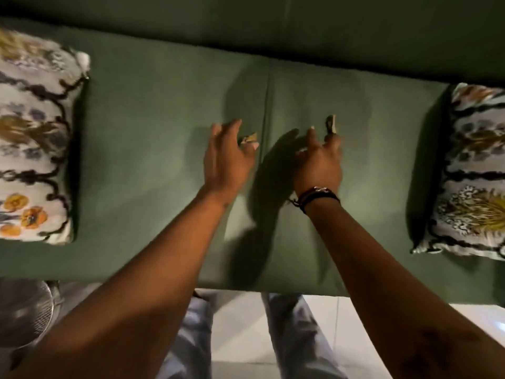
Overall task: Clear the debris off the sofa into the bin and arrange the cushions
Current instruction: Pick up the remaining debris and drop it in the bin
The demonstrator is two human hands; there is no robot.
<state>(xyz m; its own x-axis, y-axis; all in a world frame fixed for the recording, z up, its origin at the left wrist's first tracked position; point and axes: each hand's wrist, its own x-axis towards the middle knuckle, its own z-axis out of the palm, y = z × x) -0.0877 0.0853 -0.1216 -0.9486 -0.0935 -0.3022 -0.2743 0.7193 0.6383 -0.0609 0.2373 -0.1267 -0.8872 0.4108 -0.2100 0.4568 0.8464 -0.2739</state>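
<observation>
Head view: both cushions are cut off by the frame edges, the left cushion [32, 138] and the right cushion [475, 170], each lying flat with its long axis running front to back on the sofa [153, 110]. The left hand [229, 154] has its grip clamped on a scrap [250, 139], partly hidden by fingers. The right hand [318, 162] pinches a second scrap [330, 124], standing upright. A blurred bin [27, 313] sits lower left.

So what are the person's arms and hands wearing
Both forearms are bare, no sleeves showing. The right hand has dark cord bracelets at the wrist, one with a small metal piece. The left hand has nothing on its wrist. No rings can be made out.
</observation>
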